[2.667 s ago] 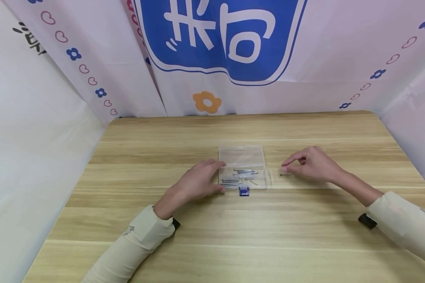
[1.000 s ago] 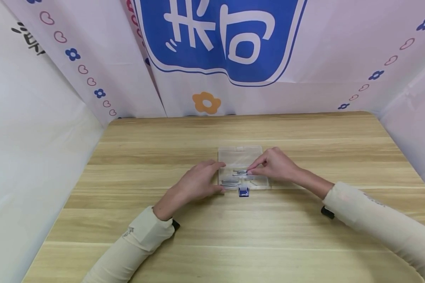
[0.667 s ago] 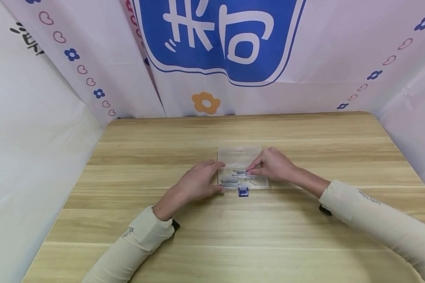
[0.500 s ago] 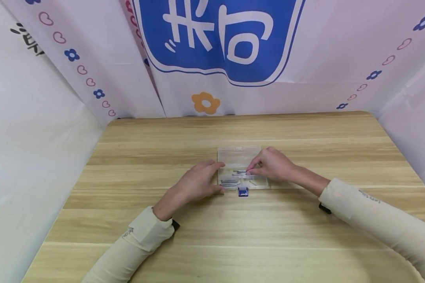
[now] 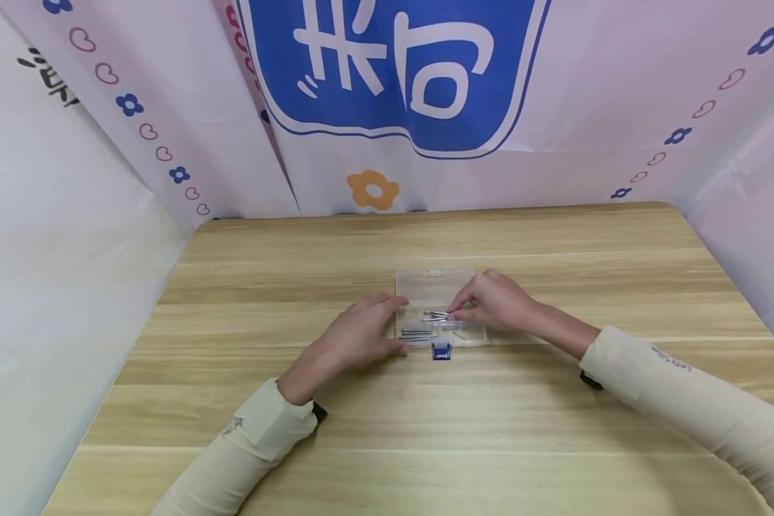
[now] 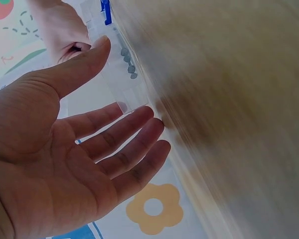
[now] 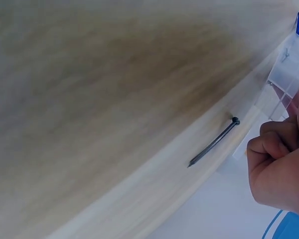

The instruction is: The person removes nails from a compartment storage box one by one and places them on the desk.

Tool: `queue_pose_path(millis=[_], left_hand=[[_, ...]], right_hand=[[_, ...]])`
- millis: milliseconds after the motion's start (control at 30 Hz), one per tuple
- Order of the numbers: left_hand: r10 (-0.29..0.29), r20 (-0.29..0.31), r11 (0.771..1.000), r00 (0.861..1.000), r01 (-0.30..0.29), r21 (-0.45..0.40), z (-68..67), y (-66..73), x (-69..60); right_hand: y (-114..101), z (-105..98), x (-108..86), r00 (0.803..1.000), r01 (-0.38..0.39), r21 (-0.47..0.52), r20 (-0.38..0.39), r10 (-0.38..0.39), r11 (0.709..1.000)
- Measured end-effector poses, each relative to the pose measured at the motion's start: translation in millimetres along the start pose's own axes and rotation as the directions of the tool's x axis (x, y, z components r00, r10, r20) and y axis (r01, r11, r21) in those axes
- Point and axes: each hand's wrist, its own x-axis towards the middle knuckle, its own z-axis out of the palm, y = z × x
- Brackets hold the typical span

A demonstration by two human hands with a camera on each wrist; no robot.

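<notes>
A clear plastic box (image 5: 484, 337) with compartments lies on the table, its lid (image 5: 435, 285) laid back. My left hand (image 5: 361, 330) spans the box's left side with fingers fairly straight, thumb at the front, fingertips towards the back. Several nails (image 5: 417, 335) lie in the front left compartment. More nails (image 5: 432, 316) lie in the rear compartment, where my right hand (image 5: 499, 301) pinches the right end of a nail between thumb and forefinger. The fingertips partly hide that nail. A loose nail (image 7: 214, 143) lies on the table by my right hand in the right wrist view; the head view hides it.
A blue latch (image 5: 441, 351) hangs at the front of the box. A thin small piece (image 5: 459, 335) lies in the front right compartment. The wood table (image 5: 387, 444) ends at a printed cloth (image 5: 555, 172) behind.
My right hand has moved left from a nail on the table into the box and taken hold of a nail there. My left hand has stayed at the box's side.
</notes>
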Motion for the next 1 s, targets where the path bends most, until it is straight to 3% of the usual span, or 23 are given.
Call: queue_pose_path(millis=[367,600,1000], left_hand=[[0.008,-0.007,1.0,1.0,-0.008,-0.009,1.8,-2.9,-0.5],[0.014,-0.008,1.0,1.0,-0.014,-0.002,1.4,-2.7,0.3],[0.012,-0.009,1.0,1.0,-0.012,0.003,0.4,-1.5,0.4]], right_hand=[[-5.2,-3.2,4.0,0.999,0.039,-0.051,0.037,-0.037,0.998],[-1.2,-2.1,2.0,0.998,0.059,-0.003,0.016,-0.059,0.998],[-1.6,-10.7,0.6,0.999,0.004,0.135,-0.034,0.001,0.991]])
